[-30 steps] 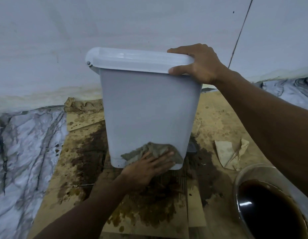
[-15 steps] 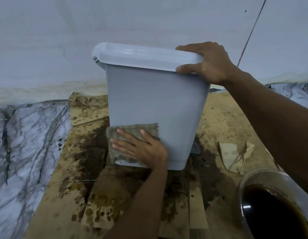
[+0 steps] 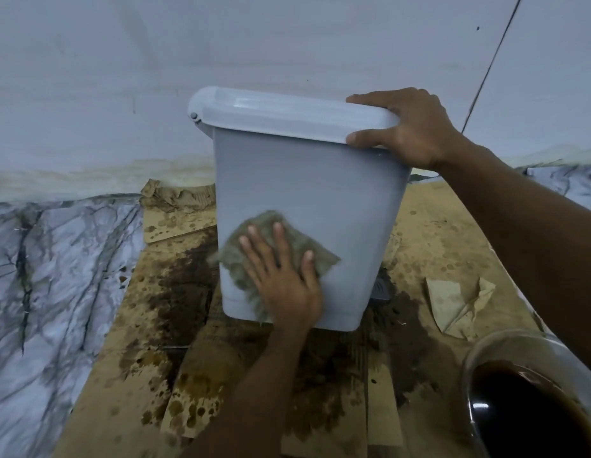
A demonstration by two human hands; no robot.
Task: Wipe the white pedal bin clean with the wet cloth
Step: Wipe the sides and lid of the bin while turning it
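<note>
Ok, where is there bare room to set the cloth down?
Free: the marble floor left of the cardboard; the drier cardboard between the pedal bin and the torn paper scrap. Crowded: near right, where the bowl of dark liquid sits beside the right arm.

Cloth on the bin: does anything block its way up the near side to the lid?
Nothing visible does. The left hand presses the cloth flat on the lower near side of the bin, and the side above it is bare up to the lid. The right hand grips the lid's right corner, off to one side.
</note>
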